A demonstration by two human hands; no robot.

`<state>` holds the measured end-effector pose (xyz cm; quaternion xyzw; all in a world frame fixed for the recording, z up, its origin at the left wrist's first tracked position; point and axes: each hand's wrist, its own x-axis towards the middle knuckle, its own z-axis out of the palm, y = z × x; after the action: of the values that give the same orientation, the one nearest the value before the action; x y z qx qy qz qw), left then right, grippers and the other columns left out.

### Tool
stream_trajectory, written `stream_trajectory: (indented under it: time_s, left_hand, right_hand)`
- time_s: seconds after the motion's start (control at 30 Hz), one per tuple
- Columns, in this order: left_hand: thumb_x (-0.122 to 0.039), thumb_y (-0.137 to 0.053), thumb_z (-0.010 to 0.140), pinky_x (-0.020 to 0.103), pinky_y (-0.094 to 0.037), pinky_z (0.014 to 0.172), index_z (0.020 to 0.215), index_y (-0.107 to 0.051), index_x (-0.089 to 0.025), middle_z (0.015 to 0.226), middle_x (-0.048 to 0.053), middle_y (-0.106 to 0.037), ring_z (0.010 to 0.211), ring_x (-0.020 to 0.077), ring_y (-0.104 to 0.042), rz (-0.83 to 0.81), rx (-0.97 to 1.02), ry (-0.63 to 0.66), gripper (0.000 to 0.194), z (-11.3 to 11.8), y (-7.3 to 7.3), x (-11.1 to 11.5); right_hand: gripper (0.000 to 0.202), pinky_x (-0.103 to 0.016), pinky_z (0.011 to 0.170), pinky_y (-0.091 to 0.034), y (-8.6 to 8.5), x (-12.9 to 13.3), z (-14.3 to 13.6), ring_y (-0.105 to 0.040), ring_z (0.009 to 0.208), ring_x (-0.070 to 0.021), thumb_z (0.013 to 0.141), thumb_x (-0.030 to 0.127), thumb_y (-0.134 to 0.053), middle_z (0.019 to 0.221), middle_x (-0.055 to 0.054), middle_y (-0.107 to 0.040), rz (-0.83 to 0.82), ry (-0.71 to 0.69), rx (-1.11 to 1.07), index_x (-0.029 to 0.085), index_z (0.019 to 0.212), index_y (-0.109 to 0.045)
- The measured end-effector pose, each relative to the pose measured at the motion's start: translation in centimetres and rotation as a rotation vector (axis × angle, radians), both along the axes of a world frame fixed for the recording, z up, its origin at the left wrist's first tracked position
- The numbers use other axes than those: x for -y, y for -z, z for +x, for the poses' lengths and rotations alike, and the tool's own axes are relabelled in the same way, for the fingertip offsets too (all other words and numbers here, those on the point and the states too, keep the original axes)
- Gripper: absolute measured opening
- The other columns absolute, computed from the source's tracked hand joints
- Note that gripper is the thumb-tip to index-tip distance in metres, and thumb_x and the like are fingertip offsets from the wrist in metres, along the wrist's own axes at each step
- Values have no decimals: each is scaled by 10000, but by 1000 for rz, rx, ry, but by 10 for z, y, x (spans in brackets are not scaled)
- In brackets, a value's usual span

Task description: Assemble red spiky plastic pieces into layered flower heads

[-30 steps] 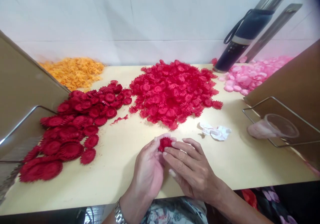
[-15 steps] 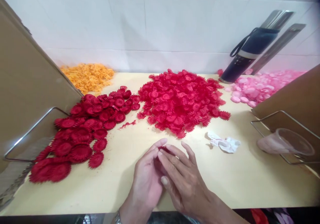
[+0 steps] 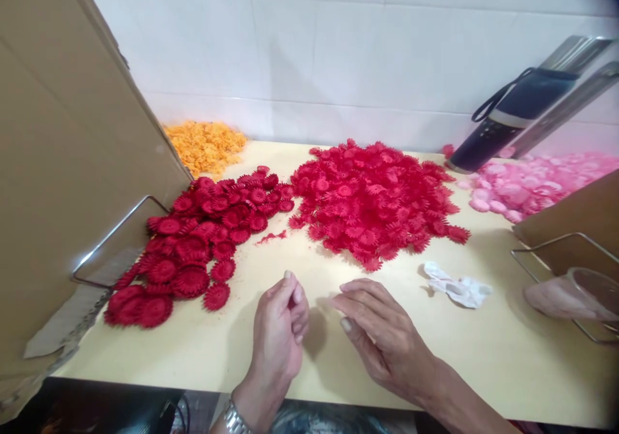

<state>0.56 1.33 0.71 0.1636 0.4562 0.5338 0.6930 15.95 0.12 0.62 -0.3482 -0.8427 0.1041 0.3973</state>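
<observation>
My left hand (image 3: 281,324), with a metal watch on its wrist, is raised at the front of the table. Its fingers curl into the palm and the thumb presses on them; whatever they enclose is hidden. To its right, apart from it, my right hand (image 3: 387,331) hovers palm inward with fingers stretched and thumb separate, nothing visible in it. Beyond both hands lies a heap of bright red fringed paper-like flower pieces (image 3: 372,202). Left of my left hand spread darker red, rounder fringed discs (image 3: 191,280), some stacked.
Orange pieces (image 3: 207,144) lie at the back left, pink discs (image 3: 536,186) at the back right. A dark blue flask (image 3: 507,118) leans against the wall. Crumpled white tissue (image 3: 457,286) and a plastic cup (image 3: 556,297) in a wire holder are on the right. Cardboard (image 3: 87,150) borders the left.
My hands have parted: before, they met around a dark red piece. My left hand has curled closed and my right has drawn away to the right. The view has shifted left.
</observation>
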Motion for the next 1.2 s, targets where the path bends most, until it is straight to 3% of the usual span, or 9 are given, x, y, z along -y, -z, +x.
stream_trajectory:
  time_s: [0.13, 0.27, 0.4, 0.57, 0.7, 0.83, 0.9, 1.1, 1.2]
  left_hand:
    - [-409, -554, 789, 164, -148, 326, 619, -482, -170, 350, -100, -263, 313, 45, -191, 28, -39, -48, 301, -3, 0, 1]
    - [-402, -496, 836, 169, -257, 357, 836, -542, -158, 413, -75, -395, 356, 67, -321, 90, -4, -39, 248, -4, -7, 1]
    - [-458, -408, 866, 193, -339, 382, 1079, -515, -145, 541, -29, -526, 392, 85, -420, 64, 35, 1, 393, -5, -13, 5]
    - [-535, -379, 854, 172, -317, 346, 1321, -362, -252, 699, -14, -550, 417, 69, -416, 82, -8, 28, 546, -4, -13, 12]
    - [-538, -378, 852, 181, -351, 353, 1335, -325, -261, 718, -14, -526, 436, 75, -435, 74, 57, 68, 559, -2, -14, 13]
    - [-422, -427, 873, 257, -471, 469, 1253, -369, -231, 780, 1, -552, 521, 116, -539, 138, 155, 204, 429, -4, -10, 15]
    - [-322, -534, 832, 283, -504, 569, 1159, -437, -206, 882, 24, -575, 616, 127, -580, 240, 98, 268, 361, -4, -6, 17]
    - [-231, -618, 783, 203, -477, 636, 1003, -566, -198, 853, 8, -620, 683, 92, -567, 406, -434, 183, 228, 4, 5, 24]
    - [-229, -595, 795, 215, -480, 600, 1038, -593, -183, 818, 25, -642, 674, 111, -580, 444, -578, 170, 247, 3, 7, 26]
  right_hand:
    - [286, -376, 763, -498, -2, -6, -4, -575, 873, -206, 835, 76, -471, 861, -95, -655, -54, -17, 10, 137, 1099, -564]
    - [224, -343, 700, -501, -12, -14, -14, -587, 819, -197, 865, 119, -461, 841, -111, -661, -90, 5, -47, 112, 1043, -596]
    - [231, -341, 780, -486, -19, -17, -26, -589, 885, -181, 874, 145, -476, 922, -93, -665, -200, -24, -69, 146, 1060, -613]
    - [249, -387, 905, -445, -15, -19, -30, -535, 1062, -203, 863, 210, -521, 1094, -108, -601, -394, -137, -39, 194, 1088, -625]
    - [191, -398, 851, -477, -6, -15, -29, -569, 973, -199, 861, 210, -515, 1047, -94, -596, -475, -141, -173, 200, 1008, -636]
    - [176, -256, 470, -496, 1, -11, -26, -542, 538, -79, 882, 303, -482, 981, -65, -546, -745, -126, -447, 201, 952, -606]
    - [178, -228, 405, -452, 5, -10, -25, -508, 504, -68, 872, 344, -496, 956, -48, -527, -804, -81, -568, 210, 950, -583]
    - [123, -267, 692, -470, 14, -6, -29, -534, 783, -134, 848, 336, -543, 865, -11, -527, -701, 66, -679, 217, 865, -568]
    - [132, -270, 702, -454, 14, -4, -25, -541, 761, -133, 849, 332, -548, 815, -4, -569, -775, 27, -662, 210, 893, -573]
